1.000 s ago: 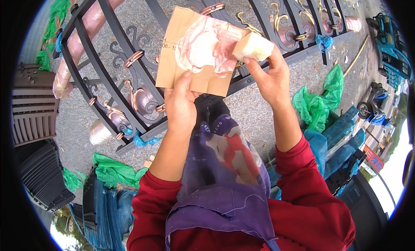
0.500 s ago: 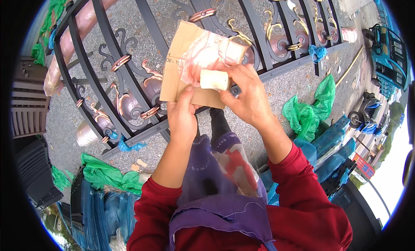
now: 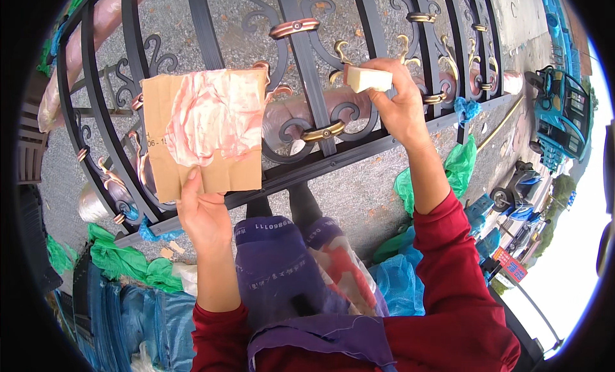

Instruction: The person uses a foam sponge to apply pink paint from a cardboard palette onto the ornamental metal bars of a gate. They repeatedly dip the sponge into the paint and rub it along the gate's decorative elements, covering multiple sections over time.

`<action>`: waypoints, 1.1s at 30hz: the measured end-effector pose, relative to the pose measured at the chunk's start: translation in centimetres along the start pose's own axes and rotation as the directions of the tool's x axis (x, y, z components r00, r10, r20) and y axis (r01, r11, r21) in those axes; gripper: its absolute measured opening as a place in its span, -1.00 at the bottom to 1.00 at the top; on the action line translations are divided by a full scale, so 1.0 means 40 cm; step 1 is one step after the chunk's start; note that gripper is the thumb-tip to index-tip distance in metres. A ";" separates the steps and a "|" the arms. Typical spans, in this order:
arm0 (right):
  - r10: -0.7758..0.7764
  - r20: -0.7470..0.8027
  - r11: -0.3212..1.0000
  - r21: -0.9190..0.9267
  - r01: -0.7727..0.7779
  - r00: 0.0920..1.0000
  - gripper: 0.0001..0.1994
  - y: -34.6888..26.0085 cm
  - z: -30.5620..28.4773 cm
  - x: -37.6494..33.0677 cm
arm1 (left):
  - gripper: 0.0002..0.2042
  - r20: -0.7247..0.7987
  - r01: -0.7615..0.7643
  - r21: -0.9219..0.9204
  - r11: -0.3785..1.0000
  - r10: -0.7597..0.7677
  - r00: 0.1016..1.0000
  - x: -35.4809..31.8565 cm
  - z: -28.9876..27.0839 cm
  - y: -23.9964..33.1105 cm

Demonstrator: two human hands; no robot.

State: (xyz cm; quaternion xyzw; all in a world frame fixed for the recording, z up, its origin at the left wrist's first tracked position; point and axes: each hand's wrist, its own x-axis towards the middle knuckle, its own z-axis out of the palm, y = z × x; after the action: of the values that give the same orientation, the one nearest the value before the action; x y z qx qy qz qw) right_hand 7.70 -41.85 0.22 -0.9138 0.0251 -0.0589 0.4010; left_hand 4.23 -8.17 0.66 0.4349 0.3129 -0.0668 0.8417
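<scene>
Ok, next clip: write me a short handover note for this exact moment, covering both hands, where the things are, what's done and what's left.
Left hand: grip on the lower edge of a cardboard piece smeared with pinkish paint, held up flat.
Right hand: pinching a pale sponge block against the black wrought-iron gate.
Done: several scrolls and collars on the gate already show copper and gold colour.
Left: which ornaments still need colour cannot be told from here; likely those near the sponge.

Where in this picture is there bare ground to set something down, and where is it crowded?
Free: grey pavement between the iron gate and the purple apron. Crowded: green bags lower left, blue sheeting by the right hand.
</scene>
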 end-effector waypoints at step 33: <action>-0.225 0.016 0.949 -0.221 0.223 0.974 -0.66 0.043 0.053 -0.011 | -0.54 -0.040 0.008 -0.052 0.999 -0.010 0.999 0.021 0.029 -0.019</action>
State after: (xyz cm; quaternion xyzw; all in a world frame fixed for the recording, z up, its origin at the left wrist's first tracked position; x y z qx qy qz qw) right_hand 7.52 -41.40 -2.52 -0.9495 -0.0706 -0.1052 0.2872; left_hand 5.15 -9.40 0.14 0.4127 0.3333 -0.0537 0.8460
